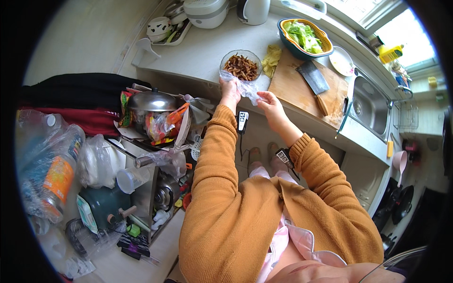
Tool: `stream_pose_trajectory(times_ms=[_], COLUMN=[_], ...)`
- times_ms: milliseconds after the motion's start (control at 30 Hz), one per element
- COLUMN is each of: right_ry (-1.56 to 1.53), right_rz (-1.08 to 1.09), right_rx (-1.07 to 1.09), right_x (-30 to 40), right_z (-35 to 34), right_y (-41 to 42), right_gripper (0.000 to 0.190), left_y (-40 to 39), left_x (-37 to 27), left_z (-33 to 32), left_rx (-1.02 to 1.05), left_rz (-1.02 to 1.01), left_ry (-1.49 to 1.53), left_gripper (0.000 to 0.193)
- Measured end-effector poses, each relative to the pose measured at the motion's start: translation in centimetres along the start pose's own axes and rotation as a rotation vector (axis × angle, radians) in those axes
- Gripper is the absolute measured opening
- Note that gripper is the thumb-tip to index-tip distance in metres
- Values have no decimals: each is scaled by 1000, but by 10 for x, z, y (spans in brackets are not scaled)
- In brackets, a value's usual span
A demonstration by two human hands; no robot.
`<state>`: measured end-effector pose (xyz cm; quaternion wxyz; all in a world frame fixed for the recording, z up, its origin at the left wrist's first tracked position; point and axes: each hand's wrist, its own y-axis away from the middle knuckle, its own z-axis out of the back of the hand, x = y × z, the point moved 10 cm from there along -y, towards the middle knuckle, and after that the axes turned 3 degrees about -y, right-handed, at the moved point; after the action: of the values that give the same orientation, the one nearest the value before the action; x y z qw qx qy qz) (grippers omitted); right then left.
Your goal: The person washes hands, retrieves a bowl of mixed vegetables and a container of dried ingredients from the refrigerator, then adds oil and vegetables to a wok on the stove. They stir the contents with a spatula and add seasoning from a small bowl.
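A piece of thin clear plastic film [248, 89] stretches between my two hands at the counter's front edge; whether it is a bag or a glove I cannot tell. My left hand [229, 91] has it at the fingers, close to the near rim of a glass bowl [241, 66] of brown cooked strips. To the right, my right hand [271, 105] pinches the film's other end between thumb and fingers. A wooden cutting board [293, 83] lies beyond my right hand, with a cleaver [313, 78] resting on it. Left of the board is a crumpled yellow cloth [271, 61].
Lettuce fills a yellow colander in a dark basin [299, 53] behind the board. A plate [341, 61] and a steel sink [370, 102] are at the right. A kettle [253, 12] and rice cooker [206, 13] stand at the back. A cluttered shelf with a lidded pot [153, 102] is on my left.
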<state>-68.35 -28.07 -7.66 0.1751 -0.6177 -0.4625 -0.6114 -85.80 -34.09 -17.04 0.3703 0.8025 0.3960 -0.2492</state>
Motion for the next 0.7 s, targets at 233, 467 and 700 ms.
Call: stream_pose_trajectory(times_ms=[233, 467, 700], right_ry=[619, 1267, 1481], right_rz=[115, 492, 334], right_rx=[-38, 561, 1107], right_x=[14, 7, -64], right_z=[-13, -81, -99], right_y=[-22, 34, 79], right_gripper=[19, 6, 8], left_y=[22, 119, 196], left_x=[17, 22, 0], left_z=[33, 59, 85], left_rx=[-217, 56, 292], left_rz=[228, 435, 247], left_ry=[57, 291, 265], left_gripper=[30, 43, 45])
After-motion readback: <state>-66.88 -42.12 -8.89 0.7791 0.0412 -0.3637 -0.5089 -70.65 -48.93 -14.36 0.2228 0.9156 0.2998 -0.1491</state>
